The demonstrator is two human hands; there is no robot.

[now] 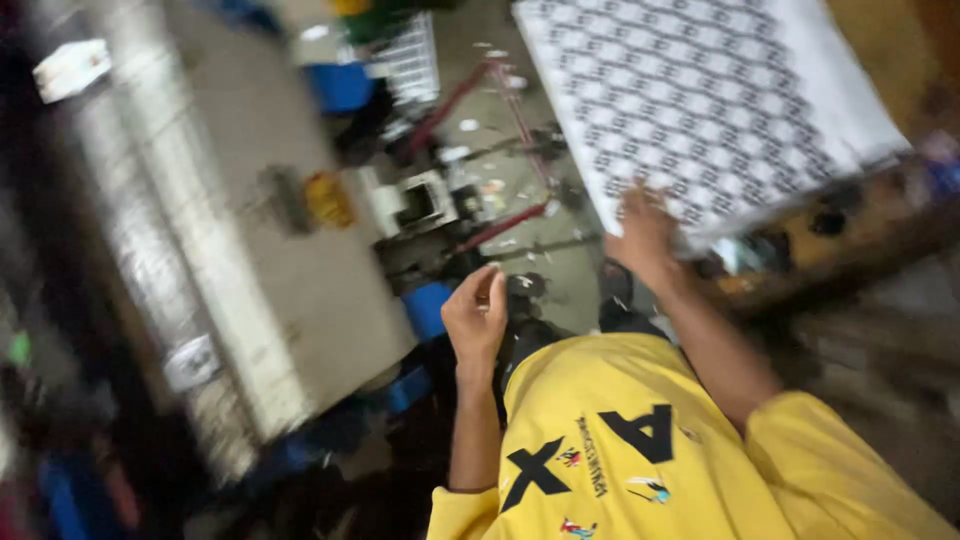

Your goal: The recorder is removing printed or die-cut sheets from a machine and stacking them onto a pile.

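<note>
one patterned sheet [710, 100] on counter [850, 230] | right hand [643, 232] fingers pressing its edge | left hand [475, 315] fingers curled, grasping nothing visible

A right hand [643, 232] lies flat on the near edge of a large white sheet printed with a dark repeating pattern [710, 100]. Beside that sheet, the left hand [476, 315] hangs with fingers curled, holding nothing visible.
</note>
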